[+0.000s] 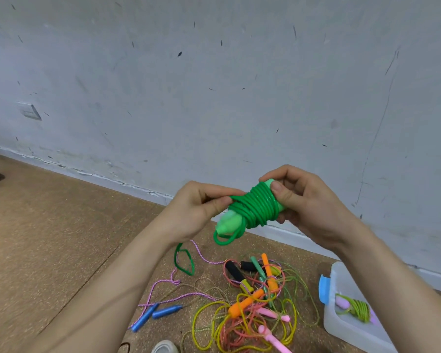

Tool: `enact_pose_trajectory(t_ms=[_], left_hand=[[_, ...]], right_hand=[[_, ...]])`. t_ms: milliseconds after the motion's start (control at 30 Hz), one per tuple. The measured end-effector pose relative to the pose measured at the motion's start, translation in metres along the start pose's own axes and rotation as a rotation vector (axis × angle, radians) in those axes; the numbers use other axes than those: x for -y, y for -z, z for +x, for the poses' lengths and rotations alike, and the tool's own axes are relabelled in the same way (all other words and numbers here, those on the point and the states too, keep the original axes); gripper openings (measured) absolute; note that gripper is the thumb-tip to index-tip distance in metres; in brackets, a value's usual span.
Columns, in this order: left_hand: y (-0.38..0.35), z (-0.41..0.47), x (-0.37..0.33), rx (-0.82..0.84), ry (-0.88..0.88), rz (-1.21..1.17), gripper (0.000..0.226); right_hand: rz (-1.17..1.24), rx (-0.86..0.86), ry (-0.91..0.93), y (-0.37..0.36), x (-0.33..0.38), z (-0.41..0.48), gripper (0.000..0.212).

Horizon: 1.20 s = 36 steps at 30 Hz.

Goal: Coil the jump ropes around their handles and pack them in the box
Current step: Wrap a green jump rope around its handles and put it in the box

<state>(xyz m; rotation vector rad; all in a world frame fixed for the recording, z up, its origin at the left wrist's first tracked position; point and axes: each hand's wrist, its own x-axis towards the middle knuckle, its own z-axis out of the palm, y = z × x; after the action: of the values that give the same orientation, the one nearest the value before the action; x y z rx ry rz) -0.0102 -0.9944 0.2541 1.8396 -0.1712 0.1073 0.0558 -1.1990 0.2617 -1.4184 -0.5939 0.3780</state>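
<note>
Green jump rope (256,207), coiled round its handles (228,222), hanging mid-air in 2 hands above loose ropes (242,305); box (332,317) sitting lower right. Right hand (306,200) gripping handle end; left hand (196,210) pinching cord. Likely light; cord looking springy, slick, so gripping across coils advisable.

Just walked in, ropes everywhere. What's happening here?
A person holds a green jump rope, mostly wound around its handles: the right hand grips the bundle, the left hand pinches the cord near the last loose loop. One coiled rope already lies in the clear box; a tangle of other ropes lies on the floor.
</note>
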Motion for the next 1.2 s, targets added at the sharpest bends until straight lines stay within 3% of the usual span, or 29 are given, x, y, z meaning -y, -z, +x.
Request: enact_pose_trajectory(t_ms=[100,267,433,500,600,700,767,833,900,967,1033,1100,1200], left_hand=[[-0.002,0.003,0.003,0.027,0.057,-0.262,0.037],[-0.016,0.001,0.008,0.158,-0.027,-0.379,0.056],[-0.041,0.001,0.001,-0.226,0.058,-0.285,0.031],[-0.036,0.001,-0.003,-0.268,0.029,-0.268,0.028],[-0.024,-0.001,-0.011,-0.199,0.021,-0.209,0.024],[-0.024,-0.005,-0.016,-0.059,0.031,-0.153,0.013],[-0.028,-0.007,-0.021,0.029,0.035,-0.143,0.012],[-0.031,-0.008,-0.024,0.079,0.066,-0.136,0.013],[-0.028,-0.007,-0.019,0.047,0.106,-0.101,0.014],[-0.027,-0.005,-0.009,-0.077,0.094,0.173,0.014],[-0.031,-0.004,-0.004,-0.075,0.031,0.736,0.013],[-0.039,-0.007,-0.003,-0.061,-0.069,1.161,0.009],[-0.040,-0.006,-0.010,0.039,-0.268,1.438,0.010]], right_hand=[[0.251,-0.056,-0.057,-0.007,-0.002,-0.001,0.015],[0.497,-0.291,-0.100,-0.008,0.001,0.002,0.017],[0.443,-0.268,-0.127,-0.017,-0.011,-0.001,0.009],[0.350,-0.205,-0.202,-0.014,-0.011,-0.002,0.005],[0.144,-0.097,-0.237,-0.002,-0.003,-0.005,0.010],[-0.184,0.050,-0.162,-0.004,0.007,-0.008,0.052],[-0.395,0.157,-0.077,-0.009,0.011,-0.008,0.062],[-0.505,0.171,-0.004,-0.010,0.010,-0.007,0.054],[-0.728,0.061,0.047,-0.009,0.004,-0.004,0.055],[-1.057,-0.109,0.033,-0.012,-0.003,-0.002,0.063],[-1.278,-0.251,-0.021,-0.016,-0.008,-0.001,0.066],[-1.420,-0.281,-0.007,-0.020,-0.012,0.000,0.061],[-1.537,-0.196,0.033,-0.026,-0.018,-0.003,0.050]])
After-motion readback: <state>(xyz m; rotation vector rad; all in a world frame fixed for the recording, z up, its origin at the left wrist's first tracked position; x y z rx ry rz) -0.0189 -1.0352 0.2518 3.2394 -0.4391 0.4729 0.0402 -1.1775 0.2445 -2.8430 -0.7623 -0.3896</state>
